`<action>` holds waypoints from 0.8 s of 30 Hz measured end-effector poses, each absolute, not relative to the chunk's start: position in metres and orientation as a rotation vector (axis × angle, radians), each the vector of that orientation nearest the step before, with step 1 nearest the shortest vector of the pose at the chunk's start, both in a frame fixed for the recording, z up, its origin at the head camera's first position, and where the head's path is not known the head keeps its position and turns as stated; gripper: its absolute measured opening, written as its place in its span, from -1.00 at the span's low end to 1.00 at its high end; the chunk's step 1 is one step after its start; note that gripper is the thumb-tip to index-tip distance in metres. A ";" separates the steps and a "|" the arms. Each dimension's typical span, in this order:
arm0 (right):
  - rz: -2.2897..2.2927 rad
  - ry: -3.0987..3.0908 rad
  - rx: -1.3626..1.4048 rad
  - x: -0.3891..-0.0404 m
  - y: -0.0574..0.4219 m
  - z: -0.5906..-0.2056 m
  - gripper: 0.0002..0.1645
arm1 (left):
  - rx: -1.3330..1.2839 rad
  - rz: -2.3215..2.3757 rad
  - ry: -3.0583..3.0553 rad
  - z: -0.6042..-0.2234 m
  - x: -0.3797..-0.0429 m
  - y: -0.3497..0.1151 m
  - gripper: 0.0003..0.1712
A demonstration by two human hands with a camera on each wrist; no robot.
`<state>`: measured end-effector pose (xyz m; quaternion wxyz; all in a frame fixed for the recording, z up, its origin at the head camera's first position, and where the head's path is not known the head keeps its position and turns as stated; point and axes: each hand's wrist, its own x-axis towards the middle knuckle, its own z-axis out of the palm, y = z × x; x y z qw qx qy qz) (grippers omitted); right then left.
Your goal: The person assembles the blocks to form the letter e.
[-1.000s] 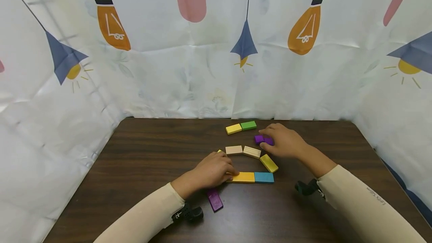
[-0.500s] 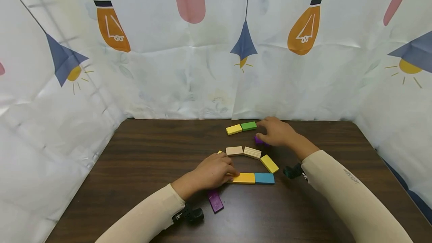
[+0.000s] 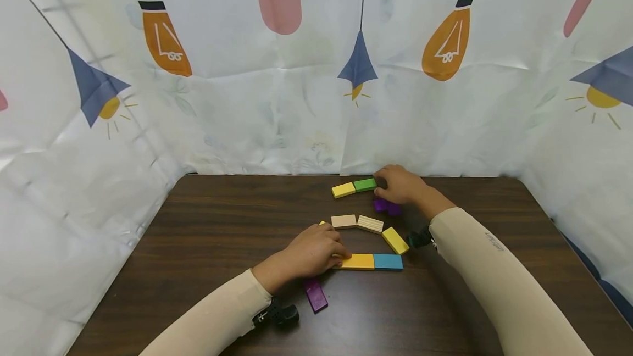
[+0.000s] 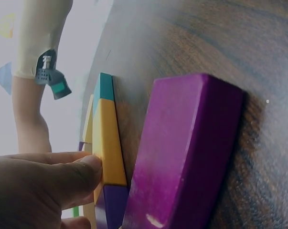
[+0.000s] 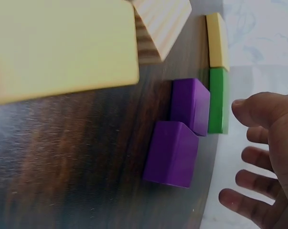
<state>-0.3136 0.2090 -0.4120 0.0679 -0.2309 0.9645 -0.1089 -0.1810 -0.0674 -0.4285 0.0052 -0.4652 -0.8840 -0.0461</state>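
Observation:
My left hand [image 3: 311, 249] grips the left end of an orange-yellow block [image 3: 358, 261], thumb at its near face. A blue block [image 3: 388, 262] continues that row. In the left wrist view, a dark purple block [image 4: 115, 205] sits at the yellow block's other end, beside a larger-looking purple block [image 4: 177, 143] close to the camera. My right hand [image 3: 403, 184] hovers at the far edge, fingers spread around nothing. Its thumb is beside a green block [image 3: 365, 184], above two small purple blocks [image 5: 189, 102] lying end to end.
A yellow block [image 3: 343, 190] adjoins the green one. Two bare wood blocks [image 3: 343, 221] and a slanted yellow block [image 3: 395, 240] form an arc behind the row. The brown table [image 3: 222, 224] meets a printed cloth [image 3: 237, 120] at its far edge.
My right hand has moved away from the small purple blocks, back and left toward the green block. The left hand stays where it was.

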 end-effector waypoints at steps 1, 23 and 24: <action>-0.332 2.904 -0.698 -0.316 0.208 -0.412 -0.36 | -1.457 -0.142 -2.766 -0.428 -0.181 -0.068 -0.78; -0.204 2.889 -0.596 -0.326 0.187 -0.418 -0.51 | -1.423 -0.134 -2.797 -0.429 -0.179 -0.067 -0.78; -0.200 2.895 -0.598 -0.326 0.187 -0.418 -0.50 | -1.421 -0.135 -2.800 -0.429 -0.179 -0.067 -0.79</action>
